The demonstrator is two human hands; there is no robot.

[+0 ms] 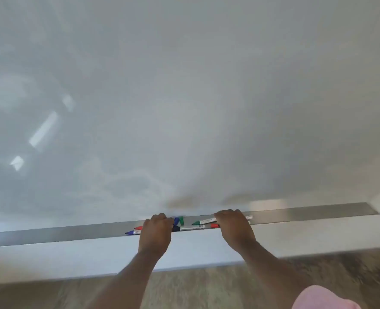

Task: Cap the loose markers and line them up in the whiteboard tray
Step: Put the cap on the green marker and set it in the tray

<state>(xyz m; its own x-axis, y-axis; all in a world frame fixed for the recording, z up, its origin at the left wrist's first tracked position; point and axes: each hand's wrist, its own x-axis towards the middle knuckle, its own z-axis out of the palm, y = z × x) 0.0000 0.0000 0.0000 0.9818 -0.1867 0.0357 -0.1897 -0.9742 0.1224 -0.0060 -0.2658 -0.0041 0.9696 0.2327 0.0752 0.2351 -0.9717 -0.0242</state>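
Whiteboard [184, 97] above a metal tray [73, 233], where markers lie scattered in the tray's middle. Step in hand: gathering, before capping. Left hand [156, 233] covers a blue marker [132, 232], with loose blue cap [176, 220] and green cap [181, 220] just beyond it; right hand [234, 226] rests over the green marker [203, 221]. Fingers curl downward, hidden; actual grasp cannot be told. Next move probably calls for matching each cap to its colour.

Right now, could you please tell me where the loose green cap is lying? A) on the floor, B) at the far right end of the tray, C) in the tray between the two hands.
C: the green cap lies in the tray, between the left hand and the right hand.
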